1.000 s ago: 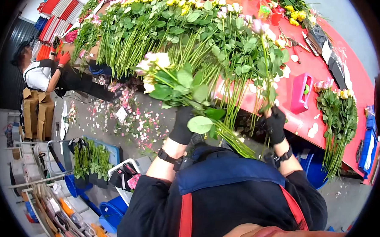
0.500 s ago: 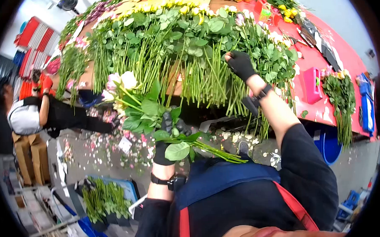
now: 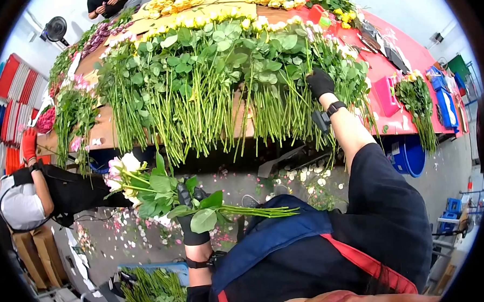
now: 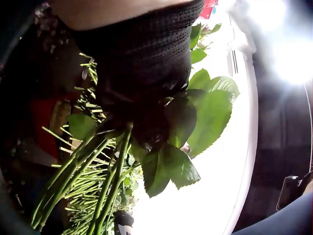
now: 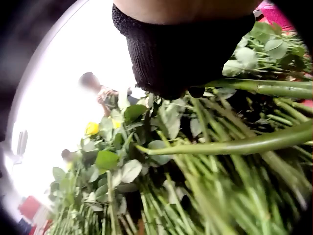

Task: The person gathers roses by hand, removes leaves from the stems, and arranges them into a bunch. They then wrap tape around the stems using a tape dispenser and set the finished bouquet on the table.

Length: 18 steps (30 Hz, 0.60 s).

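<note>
My left hand (image 3: 191, 207), in a black fingerless glove, grips a bunch of roses (image 3: 160, 188) low before the table. Its pink and cream blooms (image 3: 125, 172) point left, the cut stems (image 3: 261, 211) right. In the left wrist view, dark glove and leaves (image 4: 212, 120) hide most of the fingers; stems (image 4: 110, 191) run down from them. My right hand (image 3: 321, 84), gloved alike, reaches over the rose row (image 3: 283, 106) on the table. Up close in the right wrist view, its curled fingers hold a thick green rose stem (image 5: 264, 88); the fingertips are mostly hidden.
A pink holder (image 3: 386, 97) and another rose bunch (image 3: 417, 103) lie on the red table's (image 3: 418, 49) right side. Beneath stands a blue bucket (image 3: 408, 159). Petals litter the floor. A person in red gloves (image 3: 25, 198) works at left; another person (image 3: 108, 4) is across the table.
My right hand has left the held bunch and gone forward to the table's rose row. The left hand, still holding the bunch, has moved left and lower. The view has swung leftward.
</note>
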Tool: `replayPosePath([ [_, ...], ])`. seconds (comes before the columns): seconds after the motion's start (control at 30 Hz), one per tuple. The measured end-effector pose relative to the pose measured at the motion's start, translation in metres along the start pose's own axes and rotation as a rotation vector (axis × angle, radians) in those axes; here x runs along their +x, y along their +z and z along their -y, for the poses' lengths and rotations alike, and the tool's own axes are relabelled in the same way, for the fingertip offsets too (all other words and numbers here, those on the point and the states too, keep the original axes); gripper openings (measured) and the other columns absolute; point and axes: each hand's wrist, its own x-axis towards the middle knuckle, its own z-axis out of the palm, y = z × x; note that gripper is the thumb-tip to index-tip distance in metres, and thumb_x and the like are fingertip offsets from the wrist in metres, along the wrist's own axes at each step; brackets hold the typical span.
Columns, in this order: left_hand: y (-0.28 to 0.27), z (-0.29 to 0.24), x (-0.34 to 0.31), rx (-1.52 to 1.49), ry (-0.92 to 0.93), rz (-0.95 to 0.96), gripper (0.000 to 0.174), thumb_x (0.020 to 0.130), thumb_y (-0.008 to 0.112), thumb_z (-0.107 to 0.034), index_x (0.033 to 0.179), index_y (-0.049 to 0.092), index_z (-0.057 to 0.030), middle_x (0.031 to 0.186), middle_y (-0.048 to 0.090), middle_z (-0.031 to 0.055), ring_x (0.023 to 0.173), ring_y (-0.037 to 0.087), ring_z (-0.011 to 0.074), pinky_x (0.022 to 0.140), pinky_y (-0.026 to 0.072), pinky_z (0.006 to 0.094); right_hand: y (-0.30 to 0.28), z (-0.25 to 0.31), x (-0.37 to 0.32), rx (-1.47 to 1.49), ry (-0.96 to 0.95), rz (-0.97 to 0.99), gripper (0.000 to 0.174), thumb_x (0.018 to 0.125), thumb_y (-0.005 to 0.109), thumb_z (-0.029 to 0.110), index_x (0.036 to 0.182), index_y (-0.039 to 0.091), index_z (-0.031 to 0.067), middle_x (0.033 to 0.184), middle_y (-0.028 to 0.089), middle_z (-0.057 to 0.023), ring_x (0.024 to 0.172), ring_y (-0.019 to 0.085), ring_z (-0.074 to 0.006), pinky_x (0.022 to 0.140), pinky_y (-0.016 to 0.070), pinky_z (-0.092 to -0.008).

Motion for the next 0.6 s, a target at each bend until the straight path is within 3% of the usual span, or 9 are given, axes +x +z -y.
replayPosePath([
  [0.13, 0.012, -0.008, 0.03, 0.017, -0.022, 0.048, 0.029, 0.096, 0.053, -0.034, 0.113, 0.059, -0.0117, 0.078, 0.06, 0.0015, 0.061, 0.051, 0.0133, 0.057, 0.0438, 0.0293, 0.011, -0.026, 0.011, 0.069, 0.07, 0.055, 0.04, 0.077, 0.064, 0.046, 0.092, 0.065, 0.0087, 0.093, 0.065, -0.0179, 0.089, 0.061, -0.0356, 0.08, 0.0472, -0.0432],
  [0.17, 0.015, -0.009, 0.034, 0.026, -0.027, 0.044, 0.029, 0.096, 0.053, -0.034, 0.113, 0.059, -0.0116, 0.078, 0.06, 0.0015, 0.061, 0.051, 0.0132, 0.058, 0.0439, 0.0293, 0.011, -0.025, 0.015, 0.069, 0.081, 0.144, 0.043, 0.077, 0.062, 0.045, 0.095, 0.067, 0.0063, 0.101, 0.065, -0.0194, 0.098, 0.062, -0.0358, 0.085, 0.0479, -0.0444],
  [0.3, 0.03, -0.011, 0.051, 0.052, -0.053, 0.065, 0.029, 0.096, 0.053, -0.033, 0.114, 0.059, -0.0112, 0.079, 0.061, 0.0016, 0.062, 0.051, 0.0132, 0.058, 0.044, 0.0292, 0.002, -0.018, 0.02, 0.023, 0.031, 0.081, 0.039, 0.076, 0.06, 0.04, 0.091, 0.067, 0.0054, 0.1, 0.065, -0.0208, 0.096, 0.061, -0.0373, 0.084, 0.048, -0.0453],
  [0.33, 0.036, -0.012, 0.058, 0.063, -0.056, 0.075, 0.029, 0.096, 0.054, -0.033, 0.115, 0.059, -0.0111, 0.08, 0.061, 0.0017, 0.062, 0.051, 0.0131, 0.058, 0.044, 0.0292, 0.008, -0.032, 0.029, 0.023, -0.004, -0.025, 0.036, 0.077, 0.059, 0.039, 0.089, 0.067, 0.0062, 0.102, 0.065, -0.0199, 0.096, 0.061, -0.0369, 0.081, 0.0481, -0.0454],
  [0.4, 0.052, -0.014, 0.073, 0.087, -0.055, 0.104, 0.029, 0.096, 0.054, -0.033, 0.115, 0.059, -0.0109, 0.08, 0.061, 0.0017, 0.062, 0.051, 0.0131, 0.059, 0.0441, 0.0292, 0.014, -0.08, 0.051, -0.05, -0.27, -0.036, 0.026, 0.081, 0.057, 0.031, 0.084, 0.066, 0.0067, 0.095, 0.064, -0.0184, 0.089, 0.06, -0.0365, 0.075, 0.047, -0.0464],
  [0.47, 0.072, -0.016, 0.091, 0.108, -0.053, 0.145, 0.029, 0.096, 0.054, -0.032, 0.115, 0.059, -0.0108, 0.081, 0.061, 0.0018, 0.062, 0.051, 0.0131, 0.059, 0.0442, 0.0291, -0.055, -0.054, 0.001, 0.551, -0.306, -0.12, 0.014, 0.084, 0.055, 0.017, 0.076, 0.058, 0.006, 0.072, 0.053, -0.014, 0.072, 0.055, -0.033, 0.062, 0.0442, -0.0393],
  [0.53, 0.094, -0.015, 0.11, 0.134, -0.051, 0.182, 0.029, 0.096, 0.054, -0.032, 0.116, 0.058, -0.0106, 0.081, 0.062, 0.0019, 0.062, 0.051, 0.013, 0.059, 0.0443, 0.0291, -0.116, -0.026, -0.048, 1.1, 0.056, 0.137, 0.025, 0.088, 0.059, 0.029, 0.081, 0.057, 0.0051, 0.068, 0.052, -0.0045, 0.066, 0.054, -0.0176, 0.059, 0.0408, -0.0317],
  [0.57, 0.105, -0.014, 0.119, 0.123, -0.057, 0.189, 0.03, 0.096, 0.054, -0.032, 0.116, 0.058, -0.0105, 0.081, 0.062, 0.0019, 0.062, 0.051, 0.013, 0.059, 0.0443, 0.0291, -0.138, -0.015, -0.069, 1.052, -0.024, 0.122, 0.029, 0.089, 0.058, 0.033, 0.083, 0.057, 0.0052, 0.067, 0.051, -0.0004, 0.062, 0.051, -0.0107, 0.056, 0.0397, -0.0283],
  [0.6, 0.117, -0.012, 0.127, 0.119, -0.064, 0.189, 0.03, 0.096, 0.054, -0.032, 0.116, 0.058, -0.0104, 0.081, 0.062, 0.0019, 0.062, 0.051, 0.013, 0.059, 0.0443, 0.0291, -0.122, -0.039, -0.071, 0.971, 0.023, 0.109, 0.027, 0.089, 0.059, 0.033, 0.085, 0.057, 0.0065, 0.069, 0.051, 0.0005, 0.062, 0.051, -0.0096, 0.056, 0.0402, -0.026],
])
